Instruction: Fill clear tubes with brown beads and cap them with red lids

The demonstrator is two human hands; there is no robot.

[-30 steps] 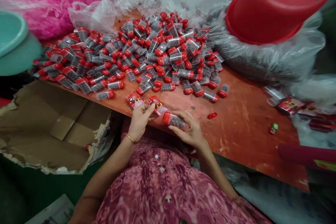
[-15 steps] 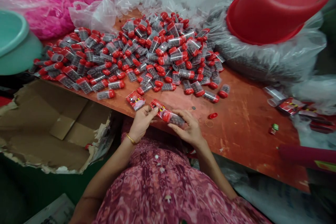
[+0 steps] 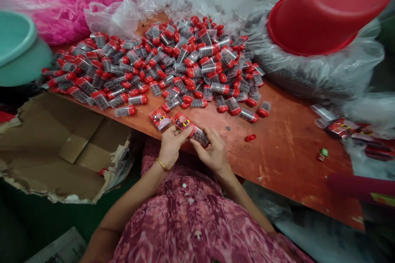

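Observation:
Over the table's front edge, my left hand (image 3: 170, 144) pinches a red printed card (image 3: 182, 120) with black and yellow figures on it. My right hand (image 3: 212, 149) wraps its fingers round a clear plastic tube (image 3: 200, 135) filled with dark little balls. The tube's left end meets the card under my left thumb, which hides how they join. Just left of the held card lies a stack of similar red cards (image 3: 159, 118) on the tabletop. Behind my hands spreads a big heap of red-capped tubes (image 3: 185, 65) holding the same dark balls.
A loose red cap (image 3: 251, 138) and a rubber band (image 3: 246, 146) lie right of my hands. An overturned red bucket (image 3: 311, 16) rests on a plastic bag (image 3: 321, 70). To the left are a torn cardboard box (image 3: 46, 144), a teal tub (image 3: 24, 57) and a bag of pink pieces (image 3: 68, 8).
Both hands have shifted slightly; the right hand and tube moved left, closer to my left hand. The card's upper end sits a little further up and left. The heap is unchanged.

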